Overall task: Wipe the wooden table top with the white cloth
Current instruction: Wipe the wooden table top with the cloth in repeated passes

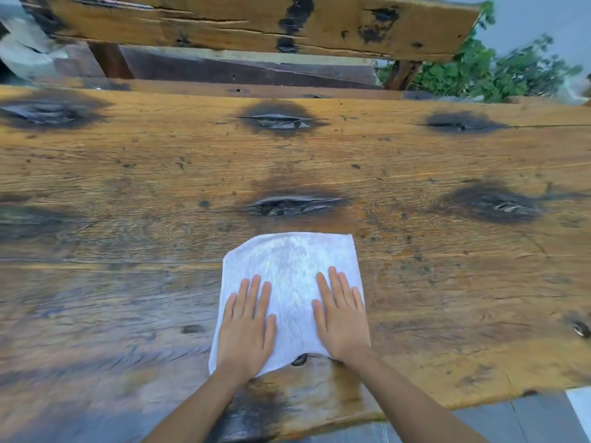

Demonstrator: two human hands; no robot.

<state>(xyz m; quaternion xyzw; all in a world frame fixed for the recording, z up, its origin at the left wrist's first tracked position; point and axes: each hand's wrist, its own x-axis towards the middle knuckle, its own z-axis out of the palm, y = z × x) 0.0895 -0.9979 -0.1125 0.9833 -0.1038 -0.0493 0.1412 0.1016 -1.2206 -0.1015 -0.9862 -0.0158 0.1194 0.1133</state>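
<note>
A white cloth (289,270) lies spread flat on the wooden table top (415,161), near its front edge at the middle. My left hand (246,327) presses flat on the cloth's near left part, fingers straight and close together. My right hand (342,314) lies flat on its near right part in the same way. Neither hand grips the cloth; the palms rest on top of it. The wood is rough, orange-brown, with dark burnt knots, and looks damp and darker on the left.
A wooden bench backrest (256,24) stands beyond the table's far edge. Green plants (499,71) grow at the back right. Grey paving (527,420) shows below the table's front edge on the right. A dark knot hole (299,360) sits just at the cloth's near edge.
</note>
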